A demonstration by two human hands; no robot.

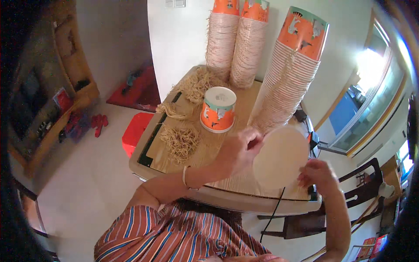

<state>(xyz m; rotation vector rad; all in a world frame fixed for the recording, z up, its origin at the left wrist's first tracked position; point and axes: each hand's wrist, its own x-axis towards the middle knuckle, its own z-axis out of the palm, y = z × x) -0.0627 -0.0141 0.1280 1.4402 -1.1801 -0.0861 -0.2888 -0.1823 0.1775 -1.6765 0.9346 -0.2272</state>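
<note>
Over the table's right front part, a pale round thing (280, 158), likely a paper tub seen end-on, is between my two hands. At its left edge my left hand (239, 153) is closed in a pinch; what lies between the fingertips is hidden. My right hand (319, 174) has its fingers curled on the lower right edge, slightly blurred. Beyond my left hand, an orange and green paper tub (217, 115) stands upside down. Left of it lie a loose tangle of tan strings (180, 142) and a smaller bundle of strings (173, 112).
Tall stacks of nested tubs stand at the back: a left stack (221, 43), a middle stack (248, 52) and a right stack (291, 76), with strings along their sides. More strings (198, 85) lie at the back left. A red stool (134, 133) and dark chair (305, 225) flank the table.
</note>
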